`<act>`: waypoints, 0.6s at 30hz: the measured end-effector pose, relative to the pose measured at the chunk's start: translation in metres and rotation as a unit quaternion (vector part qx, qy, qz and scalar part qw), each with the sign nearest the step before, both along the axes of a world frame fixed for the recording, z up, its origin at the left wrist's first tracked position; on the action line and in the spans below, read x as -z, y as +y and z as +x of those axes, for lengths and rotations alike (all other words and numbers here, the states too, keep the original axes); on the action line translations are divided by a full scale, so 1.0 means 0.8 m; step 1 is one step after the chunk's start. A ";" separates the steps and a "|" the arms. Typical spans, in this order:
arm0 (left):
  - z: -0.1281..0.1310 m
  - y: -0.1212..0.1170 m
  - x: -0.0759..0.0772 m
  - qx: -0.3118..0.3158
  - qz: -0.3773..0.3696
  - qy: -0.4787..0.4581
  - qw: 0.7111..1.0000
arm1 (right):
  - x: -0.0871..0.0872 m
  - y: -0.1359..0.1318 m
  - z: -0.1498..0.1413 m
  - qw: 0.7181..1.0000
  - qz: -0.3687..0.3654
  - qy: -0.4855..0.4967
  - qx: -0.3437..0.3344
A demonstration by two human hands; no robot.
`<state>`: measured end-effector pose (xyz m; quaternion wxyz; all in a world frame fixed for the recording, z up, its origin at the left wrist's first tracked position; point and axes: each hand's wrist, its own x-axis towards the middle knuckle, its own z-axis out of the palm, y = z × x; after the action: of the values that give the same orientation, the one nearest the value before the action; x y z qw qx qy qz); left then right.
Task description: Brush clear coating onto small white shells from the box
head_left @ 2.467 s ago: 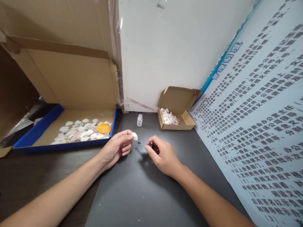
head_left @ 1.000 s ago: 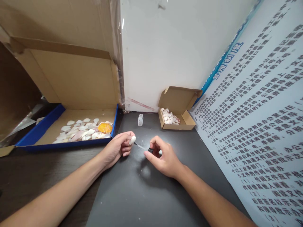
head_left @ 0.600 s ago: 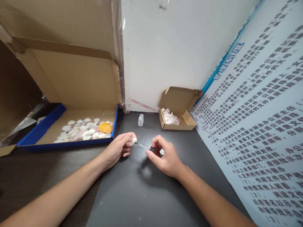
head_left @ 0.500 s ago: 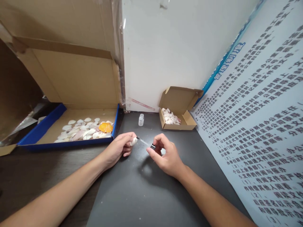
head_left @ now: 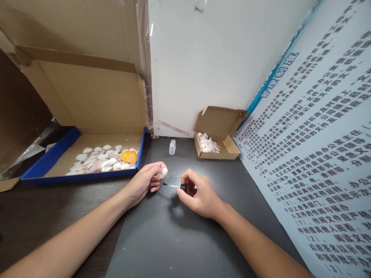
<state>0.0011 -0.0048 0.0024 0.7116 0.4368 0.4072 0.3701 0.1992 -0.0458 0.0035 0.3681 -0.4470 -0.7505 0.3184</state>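
Pinched in the fingers of my left hand (head_left: 147, 178) is a small white seashell (head_left: 164, 172). My right hand (head_left: 201, 193) grips a brush (head_left: 174, 186) by its black cap, with the thin clear stem and dark tip pointing left. That tip is just below the shell, apart from it. Beyond both hands a small clear glass bottle (head_left: 172, 147) stands upright without a cap on the dark mat (head_left: 162, 239).
To the left, an open blue-edged cardboard box (head_left: 87, 178) holds many pale shells (head_left: 101, 159) and an orange scallop shell (head_left: 129, 156). A smaller open cardboard box (head_left: 217, 155) of shells stands at the back right. A printed sheet (head_left: 319, 135) covers the right side.
My right hand has lowered slightly, bringing the brush tip down and away from the shell. My left hand keeps hold of the shell and has hardly moved.
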 end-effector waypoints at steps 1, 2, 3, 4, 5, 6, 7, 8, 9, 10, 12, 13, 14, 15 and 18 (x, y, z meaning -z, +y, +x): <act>0.000 0.000 0.000 0.001 0.000 0.000 1.000 | -0.001 0.000 0.001 1.000 0.007 0.004 0.008; 0.000 0.000 0.000 0.003 0.000 0.000 1.000 | -0.002 0.001 0.001 0.999 0.018 0.018 0.026; 0.001 0.001 0.000 0.005 0.000 0.000 1.000 | -0.003 0.001 0.002 0.998 0.032 0.036 0.048; 0.000 0.001 0.000 0.008 0.000 0.000 1.000 | -0.003 0.001 0.002 0.996 0.043 0.050 0.066; 0.000 0.001 0.000 0.010 0.000 0.001 1.000 | -0.003 0.001 0.002 0.995 0.047 0.056 0.074; 0.000 0.001 0.000 0.012 0.001 0.002 1.000 | -0.003 0.001 0.002 0.995 0.044 0.052 0.070; 0.000 0.000 0.001 0.013 0.001 0.004 1.000 | -0.002 0.000 0.002 0.997 0.035 0.039 0.057; -0.001 0.000 0.001 0.013 0.002 0.007 1.000 | -0.001 0.000 0.002 0.999 0.024 0.022 0.039; -0.001 0.000 0.001 0.013 0.002 0.011 1.000 | -0.001 0.000 0.001 1.000 0.015 0.007 0.021; -0.001 0.000 0.001 0.013 0.004 0.014 1.000 | 0.000 -0.001 0.001 1.000 0.009 -0.002 0.009; -0.002 0.000 0.002 0.014 0.007 0.017 1.000 | 0.000 -0.002 0.000 1.000 0.017 0.009 0.017; -0.002 0.000 0.003 0.016 0.009 0.017 1.000 | 0.000 -0.002 -0.001 0.999 0.026 0.023 0.033; -0.002 0.000 0.003 0.018 0.009 0.015 1.000 | 0.000 -0.002 -0.002 0.998 0.036 0.035 0.049; -0.002 0.000 0.003 0.020 0.010 0.014 1.000 | 0.000 -0.002 -0.002 0.997 0.042 0.041 0.058; -0.002 0.000 0.002 0.018 0.006 0.015 1.000 | 0.000 -0.003 -0.003 0.999 0.030 0.016 0.029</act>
<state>-0.0003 -0.0049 0.0011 0.7092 0.4540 0.4076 0.3531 0.1968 -0.0483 0.0037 0.4026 -0.4524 -0.7400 0.2925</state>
